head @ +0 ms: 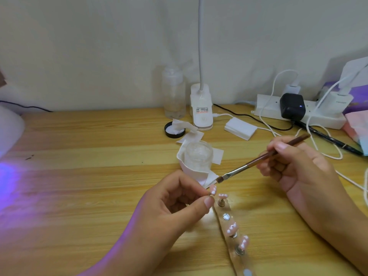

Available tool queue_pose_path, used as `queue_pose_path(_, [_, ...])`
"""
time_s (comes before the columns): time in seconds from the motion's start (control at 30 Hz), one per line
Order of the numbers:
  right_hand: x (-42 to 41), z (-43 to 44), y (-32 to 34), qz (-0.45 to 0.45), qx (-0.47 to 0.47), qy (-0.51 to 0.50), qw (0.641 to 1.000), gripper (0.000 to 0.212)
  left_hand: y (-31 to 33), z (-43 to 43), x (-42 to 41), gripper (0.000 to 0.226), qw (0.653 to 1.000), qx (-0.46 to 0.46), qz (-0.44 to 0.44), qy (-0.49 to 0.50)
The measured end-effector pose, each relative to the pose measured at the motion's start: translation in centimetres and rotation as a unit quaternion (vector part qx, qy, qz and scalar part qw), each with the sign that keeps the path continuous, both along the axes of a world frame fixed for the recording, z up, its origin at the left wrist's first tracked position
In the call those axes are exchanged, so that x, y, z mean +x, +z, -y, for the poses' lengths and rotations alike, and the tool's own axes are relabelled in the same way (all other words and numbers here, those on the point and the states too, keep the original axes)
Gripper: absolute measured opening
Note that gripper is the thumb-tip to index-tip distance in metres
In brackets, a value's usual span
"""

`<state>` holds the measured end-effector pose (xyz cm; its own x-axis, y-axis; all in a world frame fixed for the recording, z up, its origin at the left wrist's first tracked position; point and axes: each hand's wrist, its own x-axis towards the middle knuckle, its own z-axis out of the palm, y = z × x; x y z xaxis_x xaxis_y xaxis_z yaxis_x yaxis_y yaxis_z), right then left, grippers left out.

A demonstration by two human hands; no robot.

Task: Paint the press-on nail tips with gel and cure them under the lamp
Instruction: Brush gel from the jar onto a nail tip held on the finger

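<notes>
wood desk (79, 186) | pale wall (99, 46) | purple glow left

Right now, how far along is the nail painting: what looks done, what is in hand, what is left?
Done: the gel jar stands open. In hand: the left hand pinches one nail tip while the right hand holds the brush at it. Left: three other tips sit on the holder strip, none under the lamp; whether they are coated is unclear.
</notes>
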<state>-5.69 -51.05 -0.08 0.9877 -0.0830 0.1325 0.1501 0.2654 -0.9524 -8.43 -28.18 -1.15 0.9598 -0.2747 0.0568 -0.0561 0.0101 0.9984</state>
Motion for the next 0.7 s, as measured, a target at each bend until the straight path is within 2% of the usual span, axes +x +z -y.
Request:
queue_pose_path(0.13, [-0.15, -0.19, 0.02, 0.0, 0.003, 0.05, 0.999, 0.015, 0.03, 0.11, 0.07, 0.02, 1.0, 0.0, 0.002, -0.003])
queue_pose_path(0.23, [0.01, -0.33, -0.09, -0.012, -0.019, 0.025, 0.999, 0.01, -0.01, 0.1, 0.06, 0.021, 1.0, -0.001, 0.0, -0.004])
queue_pose_path(0.33, [0.12, 0.06, -0.11, -0.012, -0.002, -0.013, 1.0, 0.012, 0.0, 0.08, -0.04, 0.023, 1.0, 0.006, 0.0, -0.008])
queue_pose_path(0.43, [-0.15, -0.24, 0.16, 0.0, 0.016, 0.024, 1.0, 0.012, 0.01, 0.12, 0.0, 0.022, 1.0, 0.006, -0.003, -0.01])
queue_pose_path(0.5, [-0.26, -0.52, 0.12, 0.008, -0.007, 0.033, 0.999, 0.015, 0.03, 0.12, 0.1, 0.021, 1.0, 0.0, -0.007, -0.009])
queue_pose_path(0.7, [0.01, 0.12, -0.06, 0.056, -0.033, -0.04, 0.997, 0.012, -0.04, -0.05, 0.3, 0.02, 1.0, -0.022, -0.013, 0.003])
